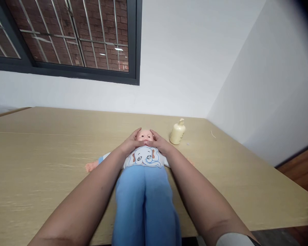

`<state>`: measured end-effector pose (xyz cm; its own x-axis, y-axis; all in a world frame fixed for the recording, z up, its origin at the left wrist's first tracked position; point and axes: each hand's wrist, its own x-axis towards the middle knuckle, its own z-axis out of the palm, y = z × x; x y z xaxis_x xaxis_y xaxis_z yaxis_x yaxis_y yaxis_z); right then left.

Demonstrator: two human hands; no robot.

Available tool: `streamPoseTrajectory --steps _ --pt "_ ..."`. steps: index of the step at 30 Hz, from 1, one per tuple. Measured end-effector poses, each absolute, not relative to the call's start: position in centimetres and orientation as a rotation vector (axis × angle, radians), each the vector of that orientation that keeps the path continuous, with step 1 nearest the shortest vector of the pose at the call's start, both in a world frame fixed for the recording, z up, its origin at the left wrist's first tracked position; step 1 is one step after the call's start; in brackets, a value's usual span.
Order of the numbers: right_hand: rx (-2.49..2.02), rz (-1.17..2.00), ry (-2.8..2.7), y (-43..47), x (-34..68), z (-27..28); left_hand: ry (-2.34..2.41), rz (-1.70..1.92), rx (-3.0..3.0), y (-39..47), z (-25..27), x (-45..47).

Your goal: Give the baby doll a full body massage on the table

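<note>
A baby doll (144, 184) lies on its back with its head toward the wall. It wears blue trousers and a white top with an elephant face on the chest. Cupped round one side of its head is my left hand (131, 143), fingers up along the cheek. My right hand (160, 142) mirrors it on the other side. Both thumbs meet over the doll's chin, just below the mouth. The doll's arm on the left sticks out past my forearm; the other is mostly hidden behind my right forearm.
A cream pump bottle (178, 133) stands right of the doll's head on the wooden table (53, 147). A thin pale strip (213, 134) lies farther right. White walls bound the table behind and at right, with a barred window (74, 34) above.
</note>
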<state>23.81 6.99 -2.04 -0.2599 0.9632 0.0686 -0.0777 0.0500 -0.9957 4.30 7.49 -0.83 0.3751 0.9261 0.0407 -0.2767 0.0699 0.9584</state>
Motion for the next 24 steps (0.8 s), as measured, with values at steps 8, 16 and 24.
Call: streamPoseTrajectory --steps 8,16,24 --pt "-1.134 1.074 -1.530 7.0 24.3 -1.7 0.996 1.038 1.638 8.1 -0.7 3.0" --pt "-1.124 0.985 -1.545 6.8 24.2 -1.3 1.137 1.128 1.769 8.5 -0.9 3.0" --pt "-0.964 1.227 -1.511 7.1 25.2 -1.2 0.870 1.064 1.405 8.5 -1.0 2.4"
